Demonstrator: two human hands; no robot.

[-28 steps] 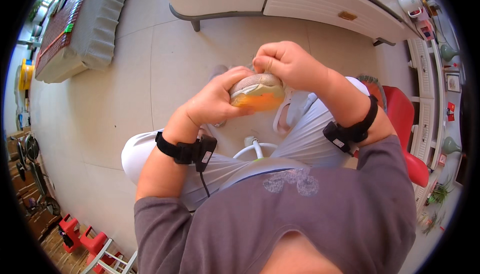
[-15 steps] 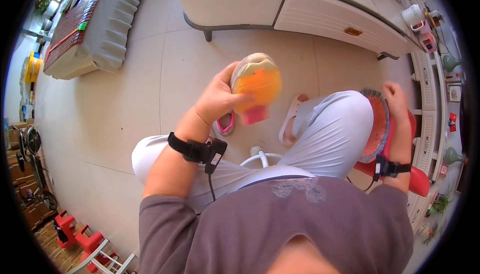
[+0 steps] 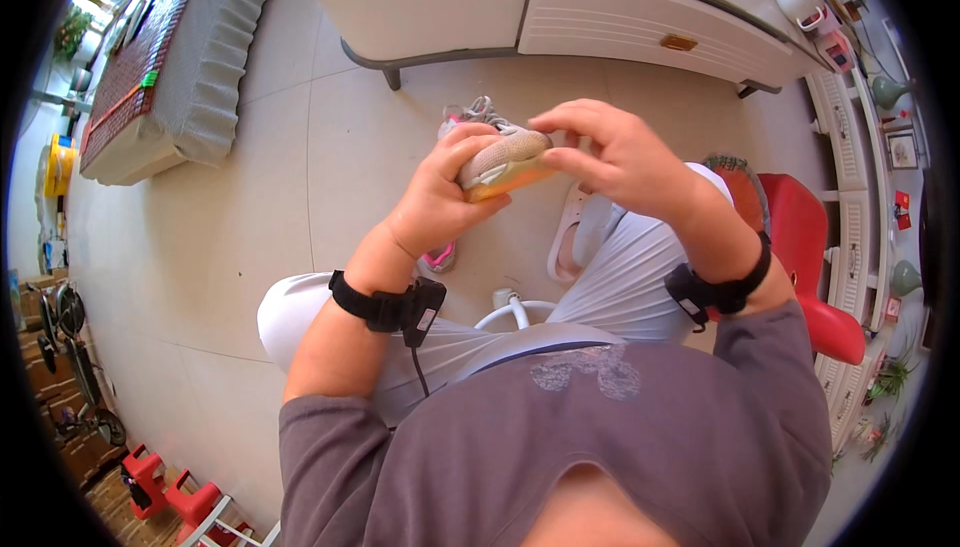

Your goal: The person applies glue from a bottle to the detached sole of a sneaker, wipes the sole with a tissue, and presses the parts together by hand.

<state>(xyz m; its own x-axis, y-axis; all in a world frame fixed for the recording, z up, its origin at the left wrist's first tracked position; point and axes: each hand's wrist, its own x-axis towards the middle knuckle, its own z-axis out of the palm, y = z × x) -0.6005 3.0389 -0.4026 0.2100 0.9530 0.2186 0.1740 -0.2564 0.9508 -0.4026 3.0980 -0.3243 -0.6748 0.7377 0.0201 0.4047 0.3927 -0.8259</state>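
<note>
A beige-grey mesh sneaker [image 3: 496,155] with pink trim, grey laces and a yellow-orange sole is held up in front of me, tilted so a strip of sole shows below. My left hand [image 3: 447,182] wraps round its left side, thumb along the sole edge. At the other end my right hand [image 3: 615,157] closes thumb and forefinger about the sneaker's tip; whether anything small lies between those fingers is hidden. Under my left hand, another pink and grey shoe [image 3: 440,258] on the floor shows only in part.
Beside my right knee, a round basket [image 3: 738,187] with a patterned rim sits at a red chair [image 3: 800,237]. A white stool part [image 3: 515,309] stands between my legs. Ahead is a white cabinet [image 3: 430,12]; a cloth-covered table [image 3: 200,97] stands at far left.
My right hand has come from beside the basket across to the sneaker. The sneaker has been tipped, so its sole, which faced me, now shows only as a strip.
</note>
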